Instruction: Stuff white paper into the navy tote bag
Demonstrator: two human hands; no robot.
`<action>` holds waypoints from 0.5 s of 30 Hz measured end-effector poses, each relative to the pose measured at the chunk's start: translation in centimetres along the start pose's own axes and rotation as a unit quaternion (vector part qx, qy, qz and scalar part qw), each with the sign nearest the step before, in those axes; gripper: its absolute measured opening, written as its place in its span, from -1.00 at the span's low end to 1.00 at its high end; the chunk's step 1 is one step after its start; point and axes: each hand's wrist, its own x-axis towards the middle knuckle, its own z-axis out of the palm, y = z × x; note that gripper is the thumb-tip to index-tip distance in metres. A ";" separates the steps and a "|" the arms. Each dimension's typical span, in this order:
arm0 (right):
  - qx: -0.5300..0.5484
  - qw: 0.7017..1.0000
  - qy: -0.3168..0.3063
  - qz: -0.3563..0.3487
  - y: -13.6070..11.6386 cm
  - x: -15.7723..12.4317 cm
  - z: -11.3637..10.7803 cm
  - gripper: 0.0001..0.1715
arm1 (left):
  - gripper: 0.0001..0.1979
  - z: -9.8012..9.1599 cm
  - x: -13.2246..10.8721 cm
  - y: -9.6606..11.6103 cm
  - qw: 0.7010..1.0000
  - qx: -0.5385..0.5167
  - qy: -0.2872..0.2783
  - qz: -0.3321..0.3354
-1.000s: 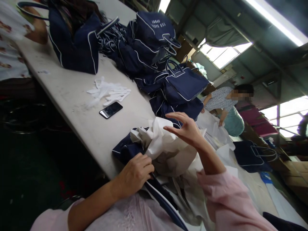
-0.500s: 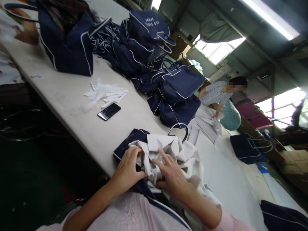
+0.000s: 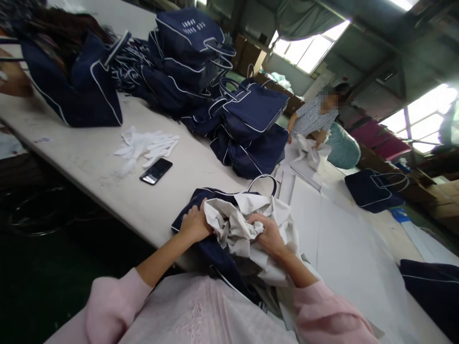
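Observation:
A navy tote bag (image 3: pixel 201 203) with white piping lies open at the near table edge in front of me. Crumpled white paper (image 3: pixel 236 224) bulges out of its mouth. My left hand (image 3: pixel 193 222) grips the bag's rim on the left side. My right hand (image 3: pixel 268 234) is closed on the wad of paper, pressed into it from the right. One curved bag handle (image 3: pixel 263 179) sticks up behind the paper.
A black phone (image 3: pixel 156 171) and white gloves (image 3: pixel 147 145) lie on the long white table (image 3: pixel 89 162). Stacked navy bags (image 3: pixel 222 95) fill the far side. Another navy bag (image 3: pixel 71 86) stands at left. A co-worker (image 3: pixel 315 119) handles paper further along. Flat paper sheets (image 3: pixel 340 239) lie to my right.
My right hand came down from the air onto the paper and closed on it. My left hand shifted up to the bag's rim. The view tilted lower.

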 end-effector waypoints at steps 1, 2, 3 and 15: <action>0.023 1.000 0.010 0.001 0.2 -0.1 -0.4 -0.80 | -0.26 0.0 0.6 0.8 0.999 0.040 0.006 -0.003; 0.040 0.999 0.017 0.003 0.3 -0.3 -0.7 -0.83 | -0.35 0.0 1.1 1.5 0.998 0.067 0.018 -0.004; 0.052 0.998 0.020 0.005 0.3 -0.4 -1.0 -0.84 | -0.44 0.1 1.6 2.2 0.996 0.081 0.033 -0.001; -0.202 0.962 -0.163 -0.083 -1.9 0.5 1.8 -0.43 | -0.79 -3.5 4.3 0.9 0.982 0.101 0.078 0.138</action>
